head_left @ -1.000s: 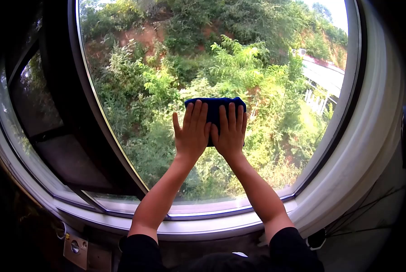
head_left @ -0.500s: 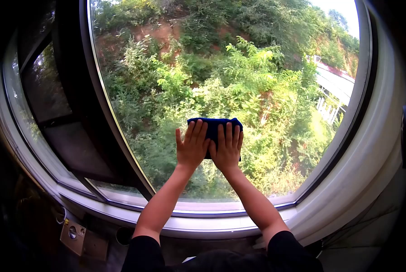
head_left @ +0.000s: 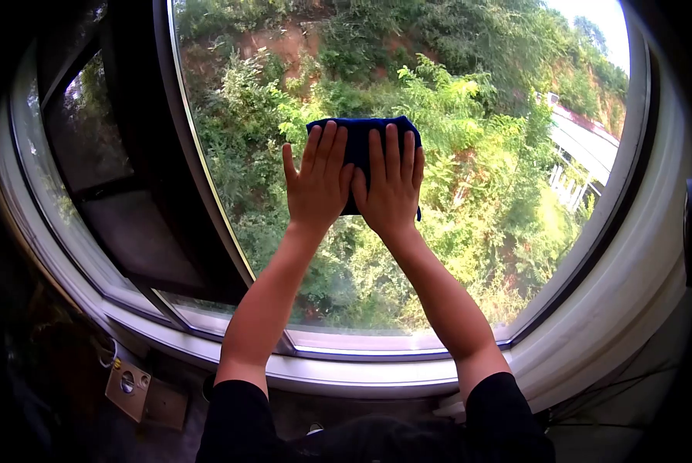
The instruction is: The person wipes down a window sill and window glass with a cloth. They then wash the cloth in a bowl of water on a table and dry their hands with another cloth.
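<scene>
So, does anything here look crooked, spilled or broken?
Nothing clearly stands out. The blue cloth lies spread under the left hand and right hand against the window, and I see no cracks or spills. The picture's dark edges hide detail.

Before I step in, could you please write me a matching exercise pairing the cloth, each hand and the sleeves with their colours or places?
Things:
1. cloth
2. left hand
3. right hand
4. sleeves

Colours or places:
A. flat on the right part of the blue fabric
B. black, at the bottom of the view
C. dark blue, in front of the window pane
D. flat on the left part of the blue fabric, little finger beyond its edge

Right pairs: 1-C, 2-D, 3-A, 4-B
</scene>
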